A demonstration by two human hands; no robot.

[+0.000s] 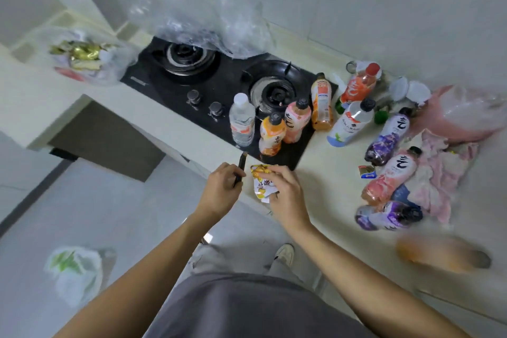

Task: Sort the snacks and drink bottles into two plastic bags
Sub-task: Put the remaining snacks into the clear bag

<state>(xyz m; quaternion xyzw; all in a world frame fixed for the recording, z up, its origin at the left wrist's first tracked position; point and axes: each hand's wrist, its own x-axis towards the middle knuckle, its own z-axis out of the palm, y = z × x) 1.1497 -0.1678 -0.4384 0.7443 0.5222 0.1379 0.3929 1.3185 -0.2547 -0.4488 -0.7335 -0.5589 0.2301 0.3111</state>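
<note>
While my left hand grips a thin dark stick, my right hand pinches a yellow snack packet at centre frame — drink bottles crowd the stove and counter right of centre; a snack-filled bag sits upper left.

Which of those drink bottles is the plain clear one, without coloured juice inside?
The clear water bottle with a white cap, standing upright on the black stove, leftmost of the bottles. Its neighbours hold orange, pink or purple drink; this one looks colourless.
</note>
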